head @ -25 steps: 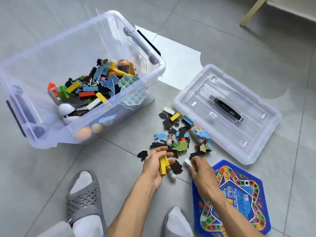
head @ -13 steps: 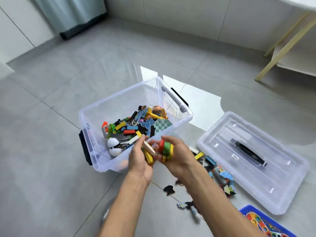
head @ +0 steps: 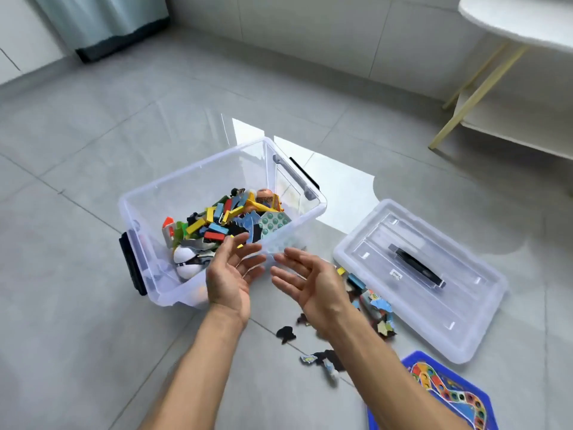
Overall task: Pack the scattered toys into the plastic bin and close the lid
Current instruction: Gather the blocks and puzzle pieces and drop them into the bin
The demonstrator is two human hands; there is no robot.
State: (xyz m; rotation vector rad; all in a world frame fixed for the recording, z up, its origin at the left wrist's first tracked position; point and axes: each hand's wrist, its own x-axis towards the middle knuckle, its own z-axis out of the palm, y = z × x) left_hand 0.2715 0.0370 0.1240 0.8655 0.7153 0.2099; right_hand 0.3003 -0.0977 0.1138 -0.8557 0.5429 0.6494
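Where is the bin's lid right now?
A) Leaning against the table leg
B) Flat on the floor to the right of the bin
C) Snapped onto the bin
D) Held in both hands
B: the lid lies flat on the floor tiles right of the open bin, while both hands are empty.

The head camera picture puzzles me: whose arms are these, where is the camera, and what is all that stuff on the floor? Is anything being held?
There is no machine here. A person wears a wide camera on the head, so you look down along their own bare arms. The left hand and the right hand are both open, palms up, over the near edge of a clear plastic bin, and hold nothing. The bin stands on a grey tiled floor and already holds a heap of coloured toys. To its right lies the bin's lid, off the bin, with a dark handle. Between bin and lid, scattered toy pieces wait on the floor, and a blue game board lies at the lower right. So packing is only partly done.
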